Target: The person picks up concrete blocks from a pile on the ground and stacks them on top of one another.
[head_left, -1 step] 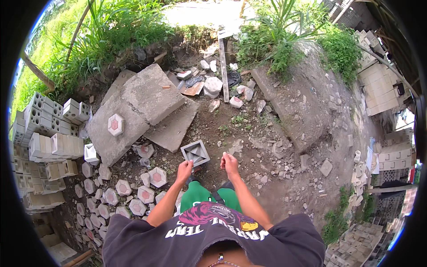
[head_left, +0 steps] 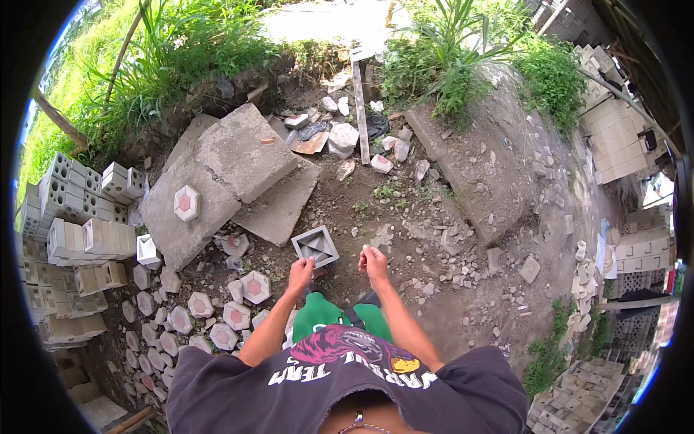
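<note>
My left hand (head_left: 301,275) is held low in front of me, fingers curled closed with nothing visible in them. Just beyond its fingertips is a square grey concrete block (head_left: 327,247) with a raised rim and a sunken pattern of triangles. The fingertips overlap the block's near edge in the picture; whether they touch it I cannot tell. My right hand (head_left: 374,263) hangs apart to the right of the block, loosely closed, thumb against the bent fingers. No object shows in it. Both forearms reach forward over my green shorts (head_left: 318,315).
Broken concrete slabs (head_left: 260,155) lie ahead left, a hexagonal paver (head_left: 186,202) resting on one. Many hexagonal pavers (head_left: 223,335) cover the ground at left, beside stacked hollow blocks (head_left: 65,239). Rubble (head_left: 343,137) and an upright plank (head_left: 361,108) are ahead. Another slab (head_left: 463,181) slopes at right.
The ground, slabs and grey block have shifted slightly left and up in the view. Both hands keep nearly the same place and pose.
</note>
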Available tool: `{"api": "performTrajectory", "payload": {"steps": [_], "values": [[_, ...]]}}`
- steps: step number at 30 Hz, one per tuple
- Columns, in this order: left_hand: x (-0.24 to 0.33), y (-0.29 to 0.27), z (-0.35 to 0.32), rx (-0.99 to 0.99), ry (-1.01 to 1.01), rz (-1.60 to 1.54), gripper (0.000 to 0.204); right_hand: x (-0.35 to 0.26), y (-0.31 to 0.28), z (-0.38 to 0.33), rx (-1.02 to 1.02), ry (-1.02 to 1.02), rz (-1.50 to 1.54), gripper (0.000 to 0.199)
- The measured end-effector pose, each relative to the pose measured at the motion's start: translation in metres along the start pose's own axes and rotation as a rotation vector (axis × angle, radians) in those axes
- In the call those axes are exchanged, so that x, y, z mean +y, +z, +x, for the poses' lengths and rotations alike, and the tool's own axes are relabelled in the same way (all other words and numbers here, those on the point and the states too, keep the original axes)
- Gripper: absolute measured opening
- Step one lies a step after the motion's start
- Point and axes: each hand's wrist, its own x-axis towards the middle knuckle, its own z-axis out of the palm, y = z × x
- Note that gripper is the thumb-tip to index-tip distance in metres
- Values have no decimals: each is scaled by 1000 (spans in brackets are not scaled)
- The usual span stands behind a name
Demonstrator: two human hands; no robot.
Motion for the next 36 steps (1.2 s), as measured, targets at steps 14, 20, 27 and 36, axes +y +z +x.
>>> {"api": "performTrajectory", "payload": {"steps": [14,20,27,36], "values": [[79,190,-61,-232,35,-140,22,-24,-197,-62,130,-57,103,18],[105,249,-76,-383,62,-98,26,-23,-263,-86,236,-59,201,24],[139,318,-75,-586,113,32,19,-23,-316,-101,416,-77,350,32],[163,451,-43,-908,67,147,23,-35,-379,-96,704,-79,519,38]]}}
